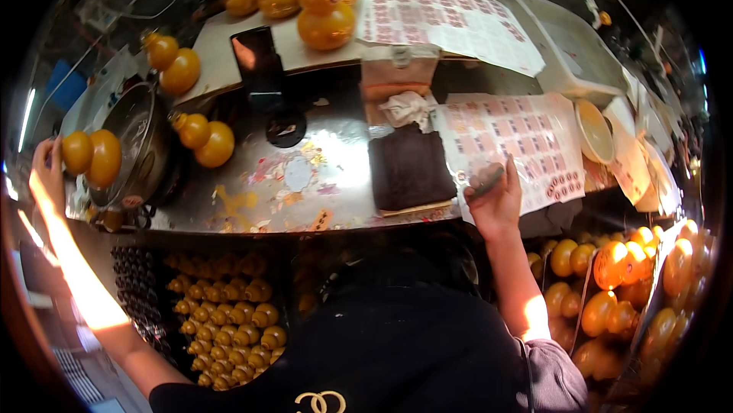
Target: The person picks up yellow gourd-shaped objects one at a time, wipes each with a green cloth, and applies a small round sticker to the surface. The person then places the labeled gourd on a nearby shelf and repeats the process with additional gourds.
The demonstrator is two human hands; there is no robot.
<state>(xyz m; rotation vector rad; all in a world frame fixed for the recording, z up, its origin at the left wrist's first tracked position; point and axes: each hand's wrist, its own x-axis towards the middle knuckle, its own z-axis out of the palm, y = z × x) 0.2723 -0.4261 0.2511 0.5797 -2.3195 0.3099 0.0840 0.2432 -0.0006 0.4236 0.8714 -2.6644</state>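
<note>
Far out on the left, my left hand (pixel 47 176) grips a glossy ochre bottle gourd (pixel 105 159) by its narrower end, beside a dark metal pan (pixel 136 142). Over the lower left part of a printed sticker sheet (pixel 527 134), the fingers of my right hand (pixel 500 203) are closed round a short dark tool (pixel 486 183). What kind of tool it is I cannot make out. To the left of that hand lies a dark brown folded cloth (pixel 411 167), with a crumpled white tissue (pixel 406 110) behind it. Another gourd (pixel 216 145) lies right of the pan.
A phone (pixel 257 62) leans on a round-based stand. Several gourds (pixel 327 24) and a second sticker sheet (pixel 450 20) occupy the raised back shelf. At right are a white tray (pixel 569 43) and a yellowish bowl (pixel 594 132). Crates of gourds (pixel 229 321) flank me below the metal table (pixel 336 203).
</note>
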